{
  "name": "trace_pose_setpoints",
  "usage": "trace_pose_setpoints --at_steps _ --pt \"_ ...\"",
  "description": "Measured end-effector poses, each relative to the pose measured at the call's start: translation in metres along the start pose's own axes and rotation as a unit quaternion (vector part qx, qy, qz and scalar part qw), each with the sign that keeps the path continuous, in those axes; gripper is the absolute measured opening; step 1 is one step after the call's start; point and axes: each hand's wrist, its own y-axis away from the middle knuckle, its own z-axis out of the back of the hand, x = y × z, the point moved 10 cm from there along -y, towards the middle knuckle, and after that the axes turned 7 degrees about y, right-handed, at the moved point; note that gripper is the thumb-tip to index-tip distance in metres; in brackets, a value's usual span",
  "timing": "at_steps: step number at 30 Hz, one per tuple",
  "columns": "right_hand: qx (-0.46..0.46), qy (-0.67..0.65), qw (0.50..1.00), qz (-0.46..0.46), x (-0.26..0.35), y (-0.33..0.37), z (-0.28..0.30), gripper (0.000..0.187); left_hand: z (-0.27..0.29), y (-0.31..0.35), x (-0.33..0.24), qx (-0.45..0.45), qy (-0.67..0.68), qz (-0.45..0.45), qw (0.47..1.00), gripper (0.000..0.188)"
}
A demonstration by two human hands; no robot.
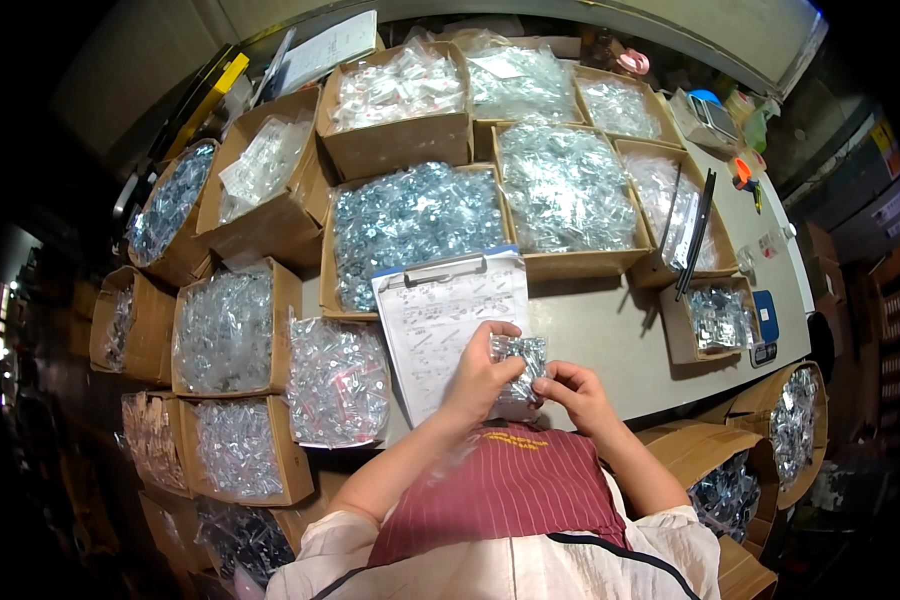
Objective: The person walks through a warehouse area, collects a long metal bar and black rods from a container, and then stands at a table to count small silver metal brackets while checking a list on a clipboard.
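Note:
A small clear plastic bag of shiny metal parts is held up in front of my apron. My left hand is closed around its left side, the thumb lying across the front. At the bag's lower right edge, the thumb and fingers of my right hand are pinched together on it. Whether the bag is sealed cannot be made out. Just behind and left of my hands, a clipboard with a printed sheet of small drawings leans against a cardboard box of bluish metal parts.
Open boxes of bagged metal parts crowd the table's back and left. To the right stand a small parts box with dark rods above it, and a blue-topped device. More cartons flank me below table height.

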Motion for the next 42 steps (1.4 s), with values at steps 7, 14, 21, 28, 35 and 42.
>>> trace_pose_setpoints --at_steps 7,14,21,28,35,42 --pt "-0.024 -0.038 0.999 -0.007 -0.002 -0.001 0.004 0.016 -0.007 0.004 -0.015 0.011 -0.029 -0.037 0.999 0.039" --pt "-0.029 -0.066 0.997 -0.021 0.000 0.000 0.002 0.019 -0.013 0.011 -0.017 0.009 0.004 -0.017 1.000 0.041" --pt "-0.003 -0.097 0.995 -0.017 -0.004 0.002 0.001 0.018 -0.005 0.012 -0.007 0.018 -0.073 -0.039 0.996 0.040" --pt "-0.018 -0.101 0.994 -0.023 0.000 0.004 -0.004 0.020 -0.015 0.018 -0.016 0.006 0.044 0.013 0.999 0.042" --pt "-0.005 -0.102 0.994 -0.033 0.001 0.006 -0.006 0.019 -0.012 0.016 -0.012 0.004 0.054 0.012 0.998 0.039" --pt "-0.007 -0.036 0.999 0.020 0.002 0.004 -0.005 0.015 -0.014 0.018 -0.019 -0.005 -0.015 -0.013 1.000 0.038"
